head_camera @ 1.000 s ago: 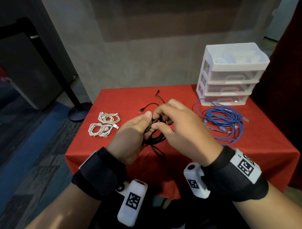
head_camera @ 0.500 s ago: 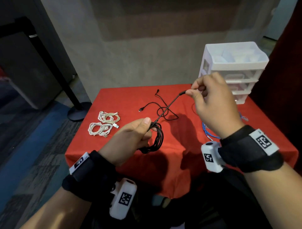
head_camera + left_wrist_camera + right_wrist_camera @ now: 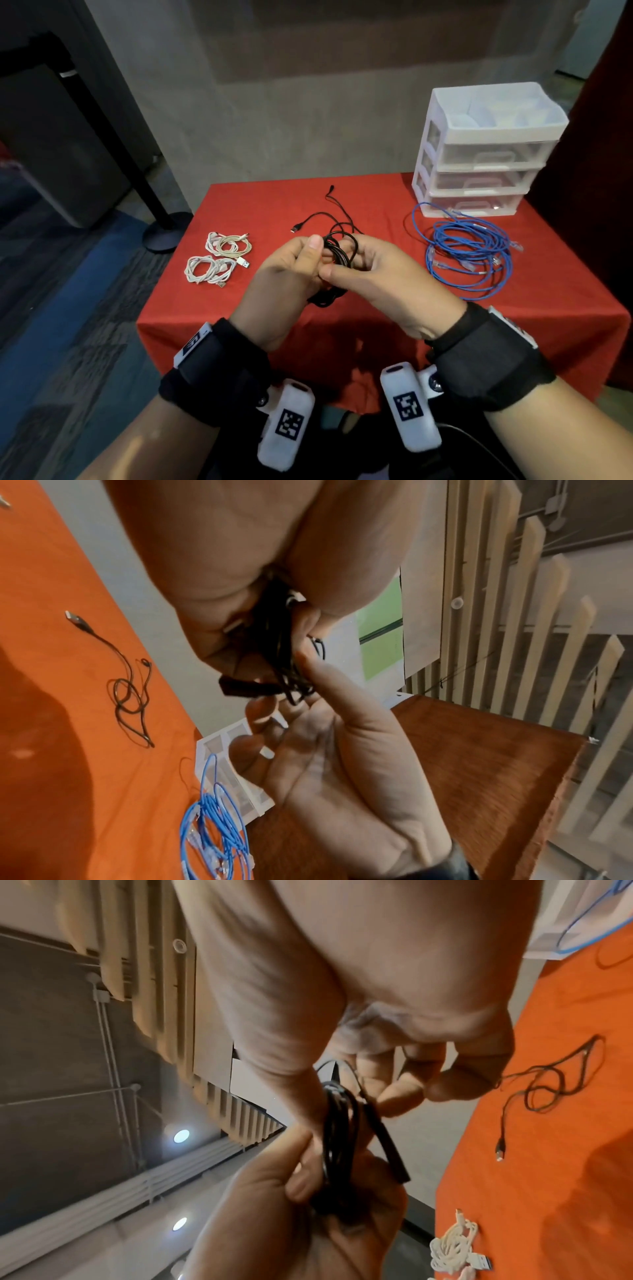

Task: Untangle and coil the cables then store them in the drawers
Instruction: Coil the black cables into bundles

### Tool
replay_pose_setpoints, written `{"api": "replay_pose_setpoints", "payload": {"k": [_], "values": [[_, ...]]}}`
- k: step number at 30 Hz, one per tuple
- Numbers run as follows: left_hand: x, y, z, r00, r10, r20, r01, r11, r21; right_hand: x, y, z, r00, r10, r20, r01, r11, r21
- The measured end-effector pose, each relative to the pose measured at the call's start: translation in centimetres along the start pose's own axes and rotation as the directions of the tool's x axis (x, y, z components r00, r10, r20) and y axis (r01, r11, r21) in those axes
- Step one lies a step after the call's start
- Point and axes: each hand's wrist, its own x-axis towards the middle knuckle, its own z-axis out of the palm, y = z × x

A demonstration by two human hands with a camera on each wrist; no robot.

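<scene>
White coils (image 3: 219, 257) well left of hands, done. Left hand (image 3: 284, 284) pinches black coil (image 3: 337, 255) above table (image 3: 342, 202); right hand (image 3: 380, 274) curled round loops, feeding last turn. Judgement: keep loops even, tuck plug. Blue cable (image 3: 469, 253) near right; drawers (image 3: 479, 154) beyond, shut. Table edge close below wrists.

- Held above the table (image 3: 376, 325) near its front middle: a coiled cable (image 3: 337, 255), between the left hand (image 3: 284, 277) and the right hand (image 3: 383, 274).
- Behind the hands, on the table: a loose cable (image 3: 329, 214).
- Left of the hands: two small coils (image 3: 219, 258), one behind the other.
- Right: a loose cable pile (image 3: 469, 255), just in front of the drawer unit (image 3: 479, 154) at the back right corner.
</scene>
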Motion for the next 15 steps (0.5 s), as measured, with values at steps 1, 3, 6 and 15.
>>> {"api": "replay_pose_setpoints", "payload": {"k": [1,3,6,15], "values": [[0.0,0.1,0.0,1.0,0.012,-0.005,-0.012,1.0,0.02,0.0,-0.1,-0.2,1.0,-0.012,0.018,0.013,1.0,-0.028],[0.1,0.5,-0.2,0.999,0.042,-0.021,-0.04,0.996,0.073,-0.1,-0.4,-0.6,0.999,-0.042,0.012,0.043,0.996,-0.082],[0.5,0.7,-0.5,0.997,0.054,-0.051,-0.048,0.992,0.12,-0.3,-0.7,-0.6,0.996,-0.091,0.003,0.091,0.986,-0.143],[0.7,0.3,-0.9,0.978,0.098,-0.187,-0.061,0.979,0.197,-0.8,-0.5,-1.3,0.994,-0.105,-0.041,0.102,0.992,-0.069]]}}
